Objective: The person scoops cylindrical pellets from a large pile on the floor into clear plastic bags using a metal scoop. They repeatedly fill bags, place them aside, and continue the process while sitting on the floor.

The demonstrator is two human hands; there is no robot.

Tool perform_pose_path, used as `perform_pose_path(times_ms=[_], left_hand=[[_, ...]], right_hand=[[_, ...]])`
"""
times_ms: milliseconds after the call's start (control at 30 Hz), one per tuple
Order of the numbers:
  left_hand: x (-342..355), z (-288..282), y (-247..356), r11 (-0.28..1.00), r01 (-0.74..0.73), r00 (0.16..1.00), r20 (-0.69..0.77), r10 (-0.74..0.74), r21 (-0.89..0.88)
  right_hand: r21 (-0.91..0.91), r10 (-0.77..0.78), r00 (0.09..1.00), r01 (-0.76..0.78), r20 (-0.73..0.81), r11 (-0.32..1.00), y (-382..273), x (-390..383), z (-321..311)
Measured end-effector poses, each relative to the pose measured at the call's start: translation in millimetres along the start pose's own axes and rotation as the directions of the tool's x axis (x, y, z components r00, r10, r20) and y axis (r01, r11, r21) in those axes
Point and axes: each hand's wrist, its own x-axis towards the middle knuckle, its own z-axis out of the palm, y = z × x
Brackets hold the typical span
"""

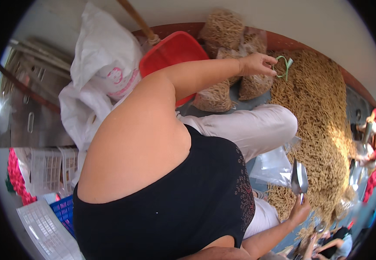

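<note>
My left hand (257, 64) reaches out past the filled bags, its fingers pinched on a thin green tie (288, 65) that hangs in a loop. Lower in the view, my right hand (299, 211) grips a shiny metal scoop (299, 178) by its handle. The scoop's blade points at a big heap of short, tan, stick-like pieces (316, 104), and I see no load in it. Beside my knee lie clear plastic bags (273, 167), flat and crumpled. Tied bags of the same sticks (214, 96) stand below my left forearm.
A red dustpan (170, 54) with a wooden handle leans by the wall, near white woven sacks (105, 52). White plastic crates (47, 171) and a blue crate (63, 212) stand behind me. Other people (335, 245) work along the heap's far side.
</note>
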Motion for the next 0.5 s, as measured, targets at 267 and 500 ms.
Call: perform_pose_path(times_ms=[267, 500], left_hand=[[-268.0, -109.4, 28.7, 0.066, 0.355, 0.732, -0.321, 0.601, 0.932], [-523.4, -242.0, 101.1, 0.077, 0.991, -0.013, -0.491, 0.871, 0.11]], right_hand=[[0.028, -0.155, 0.985, 0.154, 0.07, 0.988, 57.1, 11.0, 29.7], [-0.182, 0.009, 0.988, 0.019, 0.155, 0.983, 94.5, 26.2, 79.8]])
